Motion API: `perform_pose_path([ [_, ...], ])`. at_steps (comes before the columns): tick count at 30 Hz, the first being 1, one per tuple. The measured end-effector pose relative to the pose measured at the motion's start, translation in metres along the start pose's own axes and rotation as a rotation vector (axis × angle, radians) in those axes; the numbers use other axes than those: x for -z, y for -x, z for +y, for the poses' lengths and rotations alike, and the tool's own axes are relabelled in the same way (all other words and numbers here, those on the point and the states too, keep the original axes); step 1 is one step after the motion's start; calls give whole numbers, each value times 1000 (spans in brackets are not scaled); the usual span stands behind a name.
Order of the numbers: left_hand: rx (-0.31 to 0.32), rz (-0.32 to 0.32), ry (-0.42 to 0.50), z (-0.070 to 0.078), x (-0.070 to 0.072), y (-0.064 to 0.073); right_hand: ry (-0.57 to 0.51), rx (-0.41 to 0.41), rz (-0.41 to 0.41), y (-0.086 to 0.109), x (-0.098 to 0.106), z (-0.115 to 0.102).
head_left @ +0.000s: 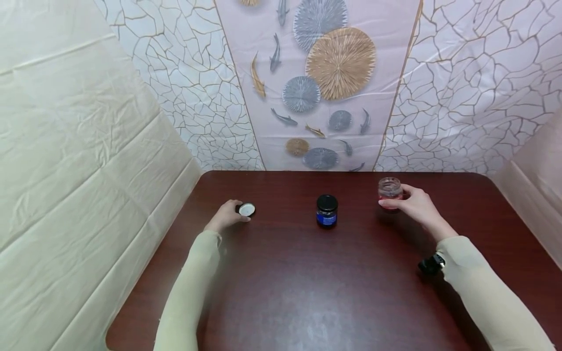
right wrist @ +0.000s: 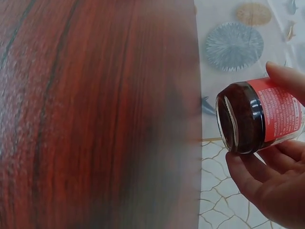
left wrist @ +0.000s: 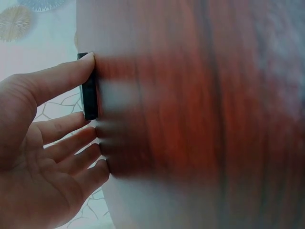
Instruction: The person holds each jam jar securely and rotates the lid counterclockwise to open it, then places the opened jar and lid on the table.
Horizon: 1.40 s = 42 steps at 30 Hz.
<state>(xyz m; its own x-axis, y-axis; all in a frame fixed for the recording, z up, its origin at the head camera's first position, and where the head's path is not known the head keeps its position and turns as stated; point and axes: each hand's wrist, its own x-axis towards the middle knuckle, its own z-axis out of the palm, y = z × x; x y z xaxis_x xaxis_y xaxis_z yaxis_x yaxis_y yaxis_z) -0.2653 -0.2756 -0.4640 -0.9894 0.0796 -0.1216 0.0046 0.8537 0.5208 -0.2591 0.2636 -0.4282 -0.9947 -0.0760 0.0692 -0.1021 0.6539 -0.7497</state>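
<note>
At the left of the table, my left hand point(head_left: 225, 216) pinches a small round lid point(head_left: 247, 210) between thumb and fingers. Its pale inner side faces up, and in the left wrist view its black rim point(left wrist: 89, 98) shows edge-on, close to the tabletop. On the far right, my right hand point(head_left: 419, 207) grips an open glass jar point(head_left: 390, 187) with a red label point(right wrist: 277, 107). The jar stands upright, its base a little above the wood in the right wrist view. Between the hands stands a second jar point(head_left: 327, 211), with a black lid and a blue label.
The dark red-brown table point(head_left: 281, 282) has rounded corners and meets a patterned cloth backdrop point(head_left: 281, 131) at its far edge. Cream fabric point(head_left: 88, 195) hangs along the left side. A small black device point(head_left: 432, 264) sits by my right wrist.
</note>
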Motion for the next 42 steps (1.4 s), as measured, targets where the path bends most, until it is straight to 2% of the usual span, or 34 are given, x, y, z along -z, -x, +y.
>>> perform_pose_path([
  [9,-12,4,23,-2,-4,-1,1,-7,-9,-3,-1,5],
  [17,4,8,51,0,-6,0,33,-7,7,-4,-4,9],
  [35,7,14,52,0,-3,2,29,-5,-17,-2,-5,13],
  [42,20,14,47,0,-2,4,39,-1,0,0,-4,17],
])
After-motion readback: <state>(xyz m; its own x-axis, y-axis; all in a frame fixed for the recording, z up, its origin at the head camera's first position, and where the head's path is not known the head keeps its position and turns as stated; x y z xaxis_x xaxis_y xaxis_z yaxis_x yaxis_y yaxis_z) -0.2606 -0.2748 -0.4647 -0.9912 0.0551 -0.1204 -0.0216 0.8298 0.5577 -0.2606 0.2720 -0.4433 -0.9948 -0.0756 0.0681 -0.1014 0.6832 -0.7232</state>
